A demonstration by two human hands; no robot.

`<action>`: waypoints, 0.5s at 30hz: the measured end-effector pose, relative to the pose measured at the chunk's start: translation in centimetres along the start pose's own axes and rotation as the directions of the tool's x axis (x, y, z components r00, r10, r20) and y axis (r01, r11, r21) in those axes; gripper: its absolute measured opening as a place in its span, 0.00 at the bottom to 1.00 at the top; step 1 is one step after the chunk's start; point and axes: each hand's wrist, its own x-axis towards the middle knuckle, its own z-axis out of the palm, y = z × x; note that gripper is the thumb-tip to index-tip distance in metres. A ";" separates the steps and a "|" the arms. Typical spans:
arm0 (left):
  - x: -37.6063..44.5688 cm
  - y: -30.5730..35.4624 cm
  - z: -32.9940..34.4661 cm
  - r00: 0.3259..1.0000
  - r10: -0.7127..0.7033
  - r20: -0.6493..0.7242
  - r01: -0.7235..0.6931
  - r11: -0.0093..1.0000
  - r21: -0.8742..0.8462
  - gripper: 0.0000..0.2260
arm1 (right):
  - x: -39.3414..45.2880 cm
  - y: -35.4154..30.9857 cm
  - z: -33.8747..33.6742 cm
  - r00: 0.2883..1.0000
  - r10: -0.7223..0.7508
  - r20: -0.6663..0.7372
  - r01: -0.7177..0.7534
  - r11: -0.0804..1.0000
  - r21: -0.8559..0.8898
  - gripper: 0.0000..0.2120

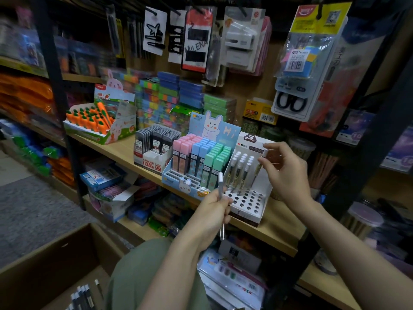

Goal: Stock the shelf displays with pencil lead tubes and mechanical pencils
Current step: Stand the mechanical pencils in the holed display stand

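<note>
- The left hand (215,206) is clenched round a mechanical pencil (221,204) held nearly upright — its pale cap sticks up above the fist and its clear tip pokes out below, in front of the shelf edge.
- The right hand (283,166) pinches a second pencil (260,166) between thumb and fingertips, holding it tilted at the right side of the white pencil display (250,202), its lower end down among the display's holes.
- That display stands on the wooden shelf (120,151); white-capped pencils fill its back rows, and the front rows of round holes are bare.
- Just to its left sits the bunny display (176,182), a pale blue stand with pink, blue and green lead tubes (202,153) upright in its slots; several front slots are open.
- Further left stands a box of grey lead cases (156,139), and beyond it a tray of carrot-shaped items (93,119).
- A cardboard box (51,253) sits low on the left — more dark pencils (81,296) lie inside it.
- Carded goods, a pair of scissors (290,101) among them, hang above the shelf.
</note>
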 end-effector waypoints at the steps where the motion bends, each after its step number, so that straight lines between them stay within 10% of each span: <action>1: 0.0 0.0 0.0 1.000 0.000 0.008 0.000 1.000 -0.008 0.09 | 0.0 0.3 0.3 1.000 0.000 -0.014 0.000 1.000 0.003 0.14; 15: 0.0 0.1 -0.4 0.991 0.126 -0.045 -0.122 0.989 0.079 0.08 | 0.4 1.8 0.9 0.993 0.114 -0.007 -0.114 0.988 -0.108 0.12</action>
